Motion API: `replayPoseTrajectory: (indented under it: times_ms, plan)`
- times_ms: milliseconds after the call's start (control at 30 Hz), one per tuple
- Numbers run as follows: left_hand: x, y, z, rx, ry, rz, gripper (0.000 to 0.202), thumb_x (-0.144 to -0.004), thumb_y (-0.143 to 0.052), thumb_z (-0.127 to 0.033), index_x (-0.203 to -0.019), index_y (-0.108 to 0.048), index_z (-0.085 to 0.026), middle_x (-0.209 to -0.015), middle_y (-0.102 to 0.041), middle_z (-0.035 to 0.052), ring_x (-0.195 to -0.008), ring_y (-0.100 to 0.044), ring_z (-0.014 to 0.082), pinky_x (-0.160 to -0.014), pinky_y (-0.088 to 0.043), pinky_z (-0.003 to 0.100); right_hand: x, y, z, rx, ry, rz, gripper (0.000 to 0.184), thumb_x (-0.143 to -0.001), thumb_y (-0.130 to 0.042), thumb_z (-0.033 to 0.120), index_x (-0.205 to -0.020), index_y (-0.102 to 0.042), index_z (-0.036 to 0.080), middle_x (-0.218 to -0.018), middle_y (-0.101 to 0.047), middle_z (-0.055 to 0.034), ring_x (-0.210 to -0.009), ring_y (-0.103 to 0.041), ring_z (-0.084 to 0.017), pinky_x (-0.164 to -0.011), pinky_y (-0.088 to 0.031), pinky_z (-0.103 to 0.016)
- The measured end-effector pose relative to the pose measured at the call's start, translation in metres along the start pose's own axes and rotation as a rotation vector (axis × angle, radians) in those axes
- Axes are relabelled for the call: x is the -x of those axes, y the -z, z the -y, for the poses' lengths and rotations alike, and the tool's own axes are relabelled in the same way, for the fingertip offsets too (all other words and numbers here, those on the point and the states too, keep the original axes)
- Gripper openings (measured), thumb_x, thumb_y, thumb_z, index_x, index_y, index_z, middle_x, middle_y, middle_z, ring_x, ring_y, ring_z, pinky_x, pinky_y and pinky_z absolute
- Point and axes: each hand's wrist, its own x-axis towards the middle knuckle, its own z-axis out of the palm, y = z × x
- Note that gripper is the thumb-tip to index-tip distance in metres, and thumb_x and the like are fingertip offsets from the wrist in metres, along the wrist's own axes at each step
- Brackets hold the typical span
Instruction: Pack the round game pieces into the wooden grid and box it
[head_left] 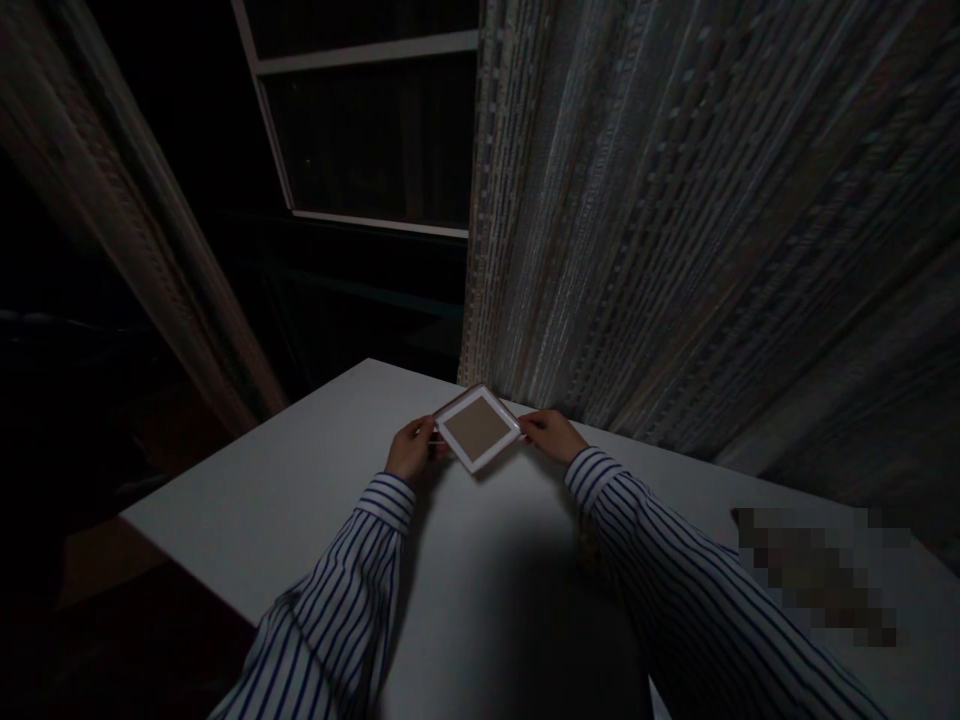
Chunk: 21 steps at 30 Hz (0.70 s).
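A small picture frame [451, 433] is held up over the far part of the white table [300, 480], turned so that one corner points toward me. It has a white border, a plain brownish middle and a thin reddish-brown edge. My left hand [412, 449] pinches its left corner, with the fingertips partly behind it. At the opposite corner, my right hand [553, 435] grips with thumb and fingers. Shadow from my arms falls on the tabletop below. Both hands are closed.
A blurred-out dark item [817, 580] lies on the table at the right. Patterned curtains [622, 200] hang right behind the table edge, and another curtain [142, 200] hangs at the left. A dark window [367, 140] is between them. The room is dim.
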Motion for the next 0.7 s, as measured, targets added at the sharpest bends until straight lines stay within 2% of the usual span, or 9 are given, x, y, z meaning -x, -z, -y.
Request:
replayPoseTrajectory:
  times_ms: [367, 700]
  plan:
    - [0.018, -0.025, 0.002, -0.046, -0.049, 0.121, 0.024, -0.077, -0.053, -0.033, -0.086, -0.059, -0.011, -0.056, -0.058, 0.0006, -0.047, -0.055, 0.0105, -0.050, -0.046, 0.023, 0.039, 0.031, -0.018, -0.082, -0.044, -0.046, 0.029, -0.079, -0.044, 0.020, -0.093, -0.069, 0.013, -0.069, -0.066, -0.0024, -0.063, -0.058, -0.011, -0.057, -0.043, -0.020]
    - [0.041, -0.063, -0.002, -0.032, -0.023, 0.205, 0.019, -0.076, -0.054, -0.031, -0.076, -0.057, -0.012, -0.056, -0.057, -0.0007, -0.047, -0.053, 0.0086, -0.049, -0.044, 0.021, 0.082, 0.063, -0.028, -0.197, -0.089, -0.119, 0.026, -0.077, -0.047, 0.020, -0.086, -0.070, 0.013, -0.072, -0.067, -0.0028, -0.060, -0.057, -0.010, -0.057, -0.043, -0.020]
